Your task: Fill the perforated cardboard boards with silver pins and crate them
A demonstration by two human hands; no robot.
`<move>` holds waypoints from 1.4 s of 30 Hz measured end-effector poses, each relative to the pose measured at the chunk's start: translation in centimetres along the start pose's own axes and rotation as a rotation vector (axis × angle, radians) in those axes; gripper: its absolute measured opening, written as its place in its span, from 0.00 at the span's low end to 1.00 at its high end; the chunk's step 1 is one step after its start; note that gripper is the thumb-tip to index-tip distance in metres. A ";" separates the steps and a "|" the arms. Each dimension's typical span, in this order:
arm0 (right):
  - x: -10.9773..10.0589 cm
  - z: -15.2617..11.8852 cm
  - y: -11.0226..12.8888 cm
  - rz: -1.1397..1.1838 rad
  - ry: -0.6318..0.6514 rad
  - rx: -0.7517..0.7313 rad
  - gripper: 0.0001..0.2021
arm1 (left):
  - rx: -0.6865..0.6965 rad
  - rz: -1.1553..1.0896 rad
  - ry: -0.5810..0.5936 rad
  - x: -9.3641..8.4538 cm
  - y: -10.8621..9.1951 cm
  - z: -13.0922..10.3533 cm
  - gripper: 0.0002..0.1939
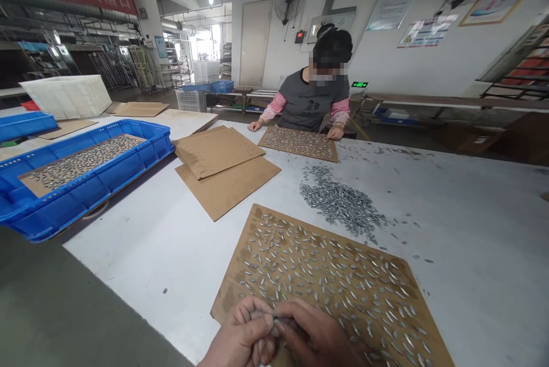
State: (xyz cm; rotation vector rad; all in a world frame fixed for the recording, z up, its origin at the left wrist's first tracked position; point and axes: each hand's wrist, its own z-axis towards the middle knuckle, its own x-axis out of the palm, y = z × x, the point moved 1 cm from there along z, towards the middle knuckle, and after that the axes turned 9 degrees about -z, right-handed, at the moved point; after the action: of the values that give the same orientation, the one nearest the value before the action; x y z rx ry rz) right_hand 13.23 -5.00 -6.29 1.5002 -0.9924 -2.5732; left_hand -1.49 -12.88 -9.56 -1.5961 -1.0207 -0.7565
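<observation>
My left hand (pixel 242 335) and my right hand (pixel 319 334) meet at the bottom of the view, over the near edge of a brown cardboard sheet (pixel 234 292). Both are closed, thumbs and fingers pinched together at the tips. A tiny dark grey bit shows between the fingertips, too small and covered to name. Small, slender, silvery metal pieces (pixel 306 255) lie spread over the sheet, apart from one another. Just beyond it is a loose heap of similar grey metal pieces (pixel 343 201) on the white table (pixel 146 264).
Across the table a co-worker (pixel 315 95) has both hands at another piece-covered cardboard sheet (pixel 300 143). Bare cardboard sheets (pixel 231 184) overlap left of centre. A blue tray (pixel 124 167) at left holds a covered sheet. Behind it stands a white bin (pixel 68 97).
</observation>
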 end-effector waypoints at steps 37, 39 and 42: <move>0.4 5.0 -1.2 -0.091 0.062 0.036 0.11 | 0.072 0.080 -0.141 -1.3 -1.9 -1.4 0.23; 0.4 2.5 0.2 -0.037 0.032 -0.037 0.13 | 0.053 0.044 -0.101 -0.3 -1.3 -1.6 0.21; 0.3 -0.6 0.8 0.040 -0.028 0.019 0.12 | 0.019 0.015 -0.073 0.3 0.2 -1.8 0.22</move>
State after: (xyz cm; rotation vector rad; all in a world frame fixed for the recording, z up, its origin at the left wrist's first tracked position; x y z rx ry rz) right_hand 13.27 -5.99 -6.33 1.4378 -1.0419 -2.5716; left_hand -1.11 -14.53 -8.93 -1.6229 -1.0641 -0.6810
